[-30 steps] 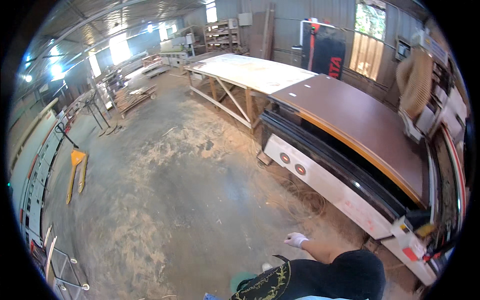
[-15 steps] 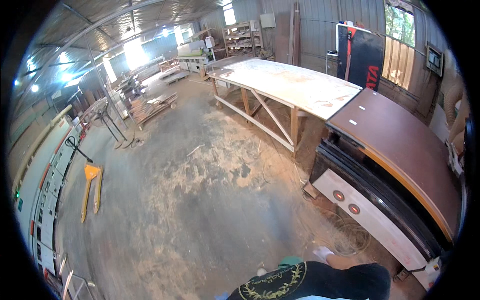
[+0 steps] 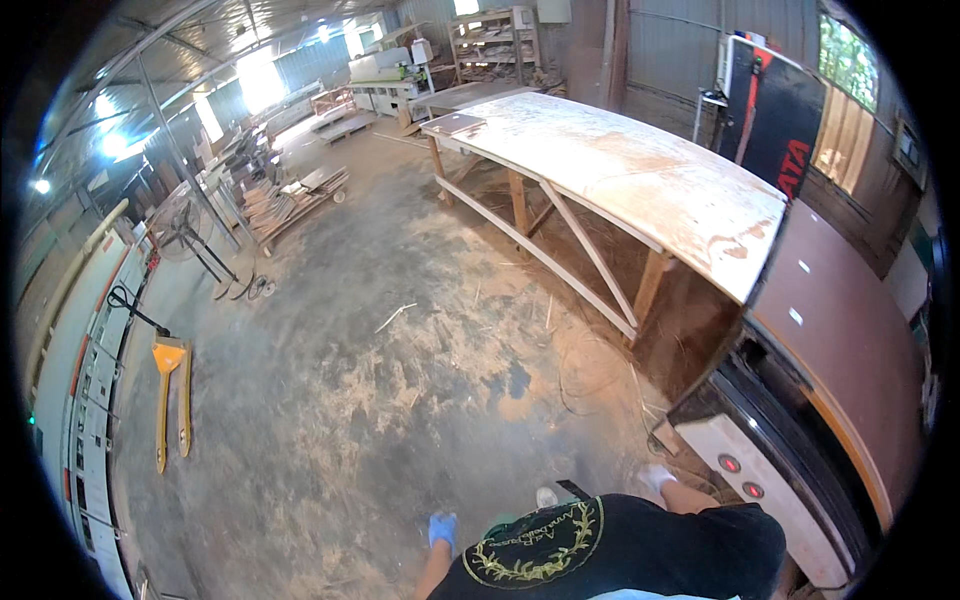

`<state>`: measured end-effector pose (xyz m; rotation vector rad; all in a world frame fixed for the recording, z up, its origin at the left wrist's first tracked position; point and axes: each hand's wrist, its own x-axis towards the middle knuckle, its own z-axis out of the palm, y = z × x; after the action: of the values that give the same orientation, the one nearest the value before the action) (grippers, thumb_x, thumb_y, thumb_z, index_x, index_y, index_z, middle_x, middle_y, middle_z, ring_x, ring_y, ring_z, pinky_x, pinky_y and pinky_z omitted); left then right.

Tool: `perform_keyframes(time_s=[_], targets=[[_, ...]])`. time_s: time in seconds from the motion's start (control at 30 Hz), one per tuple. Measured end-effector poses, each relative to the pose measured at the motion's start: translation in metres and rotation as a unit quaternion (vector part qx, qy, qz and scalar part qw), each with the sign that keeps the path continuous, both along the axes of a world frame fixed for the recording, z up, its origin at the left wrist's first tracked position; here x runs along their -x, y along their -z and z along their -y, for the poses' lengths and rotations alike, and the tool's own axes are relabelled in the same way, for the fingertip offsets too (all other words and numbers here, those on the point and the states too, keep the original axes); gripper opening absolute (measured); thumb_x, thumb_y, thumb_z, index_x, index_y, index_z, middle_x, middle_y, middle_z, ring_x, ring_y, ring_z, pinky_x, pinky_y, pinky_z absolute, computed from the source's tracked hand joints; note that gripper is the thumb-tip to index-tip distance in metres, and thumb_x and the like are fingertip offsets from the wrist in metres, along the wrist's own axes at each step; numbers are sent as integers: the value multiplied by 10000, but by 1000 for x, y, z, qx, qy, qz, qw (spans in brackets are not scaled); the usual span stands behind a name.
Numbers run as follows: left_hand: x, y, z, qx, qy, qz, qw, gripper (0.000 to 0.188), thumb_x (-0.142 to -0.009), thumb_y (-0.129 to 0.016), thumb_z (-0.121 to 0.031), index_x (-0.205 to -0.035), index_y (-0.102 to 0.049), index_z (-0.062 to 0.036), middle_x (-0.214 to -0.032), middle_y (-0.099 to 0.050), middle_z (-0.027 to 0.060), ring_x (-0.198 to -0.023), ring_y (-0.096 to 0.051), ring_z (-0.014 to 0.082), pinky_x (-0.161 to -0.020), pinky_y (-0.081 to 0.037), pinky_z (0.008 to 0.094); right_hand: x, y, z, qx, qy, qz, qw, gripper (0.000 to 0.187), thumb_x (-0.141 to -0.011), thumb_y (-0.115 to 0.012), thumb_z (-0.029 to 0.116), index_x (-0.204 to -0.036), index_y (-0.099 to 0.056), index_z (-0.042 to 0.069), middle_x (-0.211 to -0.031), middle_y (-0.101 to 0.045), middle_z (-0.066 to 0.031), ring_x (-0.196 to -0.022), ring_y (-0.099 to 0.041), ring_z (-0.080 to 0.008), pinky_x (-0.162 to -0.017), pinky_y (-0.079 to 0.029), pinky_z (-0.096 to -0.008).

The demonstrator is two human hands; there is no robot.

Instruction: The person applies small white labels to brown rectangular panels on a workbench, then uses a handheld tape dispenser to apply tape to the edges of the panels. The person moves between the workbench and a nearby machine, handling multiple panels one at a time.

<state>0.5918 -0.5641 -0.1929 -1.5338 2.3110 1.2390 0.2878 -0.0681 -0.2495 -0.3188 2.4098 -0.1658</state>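
The dusty grey concrete floor [image 3: 330, 400] is covered in sawdust. A long pale wooden desk [image 3: 620, 170] stands on the right, next to a big machine with a brown board top [image 3: 850, 350]. A yellow pallet jack [image 3: 170, 400] lies on the left. The left hand [image 3: 442, 527], in a blue glove, hangs over the floor. The right hand [image 3: 655, 476], in a white glove, hangs near the machine. Both hold nothing. I cannot tell if the fingers are apart.

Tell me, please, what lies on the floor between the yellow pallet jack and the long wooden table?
Only sawdust-strewn concrete between the pallet jack and the table, with one thin stick, in the head view.
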Motion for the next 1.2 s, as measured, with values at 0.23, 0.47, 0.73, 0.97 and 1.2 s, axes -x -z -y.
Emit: perform_keyframes(time_s=[0.23,0.47,0.73,0.97,1.2], targets=[[44,68,90,-151,-148,141,967,444,-817,-639,-321,-1134,-584,-16,-1068,-627,168,-946,-598,272,-830,-476,398,225,-123,375,277,22,-17,961,405,-841,-595,378,-1093,-645,66,-1077,-653,-168,-1031,-615,-298,-885,-472,-366],[204,45,314,-147,-170,99,969,370,-858,-564,-301,-1096,-584,-20,-1007,-632,147,-870,-580,265,-772,-468,407,340,-102,543,247,7,24,969,435,-836,-596,368,-1146,-626,65,-1114,-651,-147,-1048,-614,-278,-910,-465,-356],[530,34,685,4,-125,-167,978,318,-865,-606,-223,-1104,-564,-18,-949,-609,81,-789,-520,163,-720,-460,348,519,-63,621,303,218,27,927,454,-812,-654,329,-1127,-624,4,-1085,-660,-172,-1019,-627,-266,-889,-475,-342],[749,39,722,24,-97,-229,968,221,-878,-595,-274,-961,-587,-70,-710,-506,21,-588,-454,128,-511,-404,296,783,-121,786,439,246,-60,862,478,-806,-710,305,-1141,-598,-16,-1084,-658,-152,-1015,-621,-214,-884,-481,-325],[786,43,741,-44,39,138,989,154,-905,-497,-232,-843,-503,-91,-788,-516,45,-708,-475,167,-637,-420,343,974,-176,1023,508,246,5,826,585,-806,-736,264,-1265,-502,-12,-1126,-624,-148,-1009,-601,-179,-827,-506,-287]])
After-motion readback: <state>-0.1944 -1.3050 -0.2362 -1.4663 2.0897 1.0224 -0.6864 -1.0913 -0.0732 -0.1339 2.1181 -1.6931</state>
